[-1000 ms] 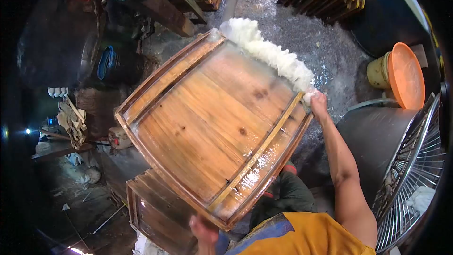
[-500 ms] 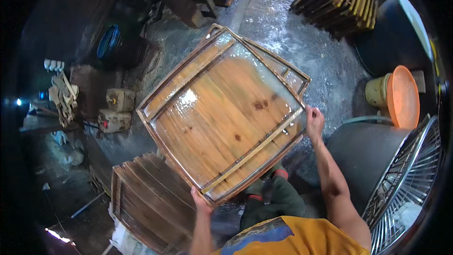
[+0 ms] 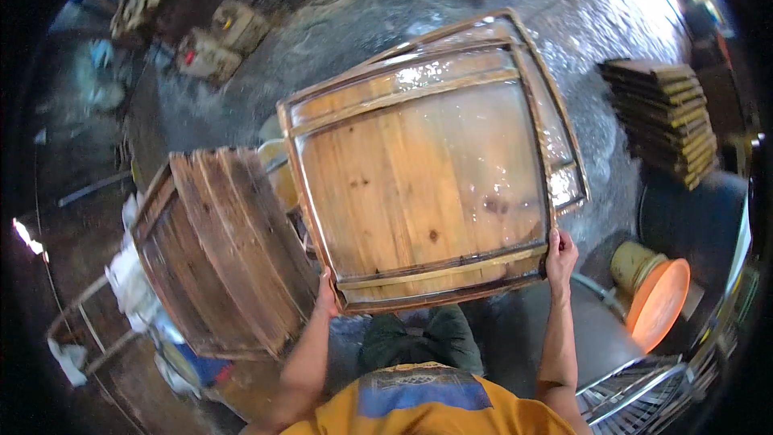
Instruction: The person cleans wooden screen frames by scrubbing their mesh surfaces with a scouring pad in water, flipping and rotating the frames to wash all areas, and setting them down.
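Note:
A square wooden tray (image 3: 443,295) with raised edges and two cross strips is in front of me, with a thin pool of cloudy, shiny liquid over its boards. My left hand (image 3: 326,296) grips its near left corner, and my right hand (image 3: 562,254) is closed on the near right corner. Both thumbs rest along the edge, while the fingers under it are partly hidden. Beneath it, turned at a slight angle, lies a second wet tray (image 3: 555,121), showing along the far and right sides. Whether the two trays touch I cannot tell.
Dark wooden trays (image 3: 233,250) are stacked close on the left. Another tray stack (image 3: 660,121) stands to the right on the wet floor. An orange basin (image 3: 659,302) leans by a yellowish bucket (image 3: 632,264) near a dark drum. Dirty plastic jugs (image 3: 240,26) sit at the far left.
My view has swung left and my body has turned, so the tray now lies nearly square to me. Both hands keep their hold on its near corners.

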A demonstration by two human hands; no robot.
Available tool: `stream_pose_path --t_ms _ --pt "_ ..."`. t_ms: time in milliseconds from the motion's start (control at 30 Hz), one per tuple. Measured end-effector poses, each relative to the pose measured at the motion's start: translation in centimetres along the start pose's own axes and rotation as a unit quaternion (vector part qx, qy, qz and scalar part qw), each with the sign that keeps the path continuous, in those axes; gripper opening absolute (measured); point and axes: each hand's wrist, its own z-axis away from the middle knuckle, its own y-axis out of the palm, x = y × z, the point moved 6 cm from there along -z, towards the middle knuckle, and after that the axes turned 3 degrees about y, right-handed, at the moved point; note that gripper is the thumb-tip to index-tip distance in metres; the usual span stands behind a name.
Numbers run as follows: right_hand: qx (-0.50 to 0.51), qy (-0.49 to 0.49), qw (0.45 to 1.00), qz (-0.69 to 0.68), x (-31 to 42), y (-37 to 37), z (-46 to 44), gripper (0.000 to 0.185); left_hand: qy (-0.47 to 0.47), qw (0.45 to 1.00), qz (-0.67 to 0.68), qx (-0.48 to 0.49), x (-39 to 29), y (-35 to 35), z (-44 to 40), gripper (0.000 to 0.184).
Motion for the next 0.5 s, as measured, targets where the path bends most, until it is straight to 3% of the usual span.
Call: stream_pose_path --t_ms 100,133,200,233,267,333,367,400,467,500 --pt "0.087 -0.069 0.994 0.008 4.0 2.9 -4.8 0.028 -0.007 0.999 -0.006 -0.04 -1.7 0.9 0.2 0.068" --pt "0.172 -0.03 0.984 0.044 3.1 4.3 -7.3 0.031 -0.011 0.998 -0.014 -0.055 -3.0 1.6 0.1 0.065" --pt "0.275 0.056 0.954 -0.11 2.3 7.6 -11.1 0.036 0.026 0.999 0.012 -0.034 -4.2 -0.3 -4.4 0.059" --pt "0.213 0.043 0.975 -0.051 5.2 8.0 -11.9 0.043 0.047 0.998 0.031 -0.021 -6.1 1.4 -4.8 0.056" --pt "0.333 0.101 0.932 -0.101 0.3 10.0 -14.5 0.044 0.07 0.996 0.048 -0.008 -8.5 3.5 -5.3 0.054" --pt "0.34 0.128 0.908 -0.207 0.2 10.5 -15.6 0.044 0.098 0.994 0.024 0.031 -12.0 3.9 -8.6 0.049" --pt "0.315 0.187 0.921 -0.133 3.1 10.1 -14.5 0.047 0.127 0.991 -0.001 0.028 -13.2 4.8 -8.4 0.047" --pt "0.329 0.192 0.907 -0.182 4.6 10.5 -13.9 0.046 0.162 0.986 -0.026 0.02 -14.5 6.9 -7.2 0.046" --pt "0.357 0.207 0.869 -0.275 7.6 11.0 -12.5 0.045 0.19 0.981 -0.023 0.006 -15.2 7.7 -6.9 0.043" --pt "0.445 0.219 0.763 -0.415 6.8 12.3 -12.2 0.047 0.181 0.983 0.001 0.008 -14.4 6.9 -7.9 0.043"
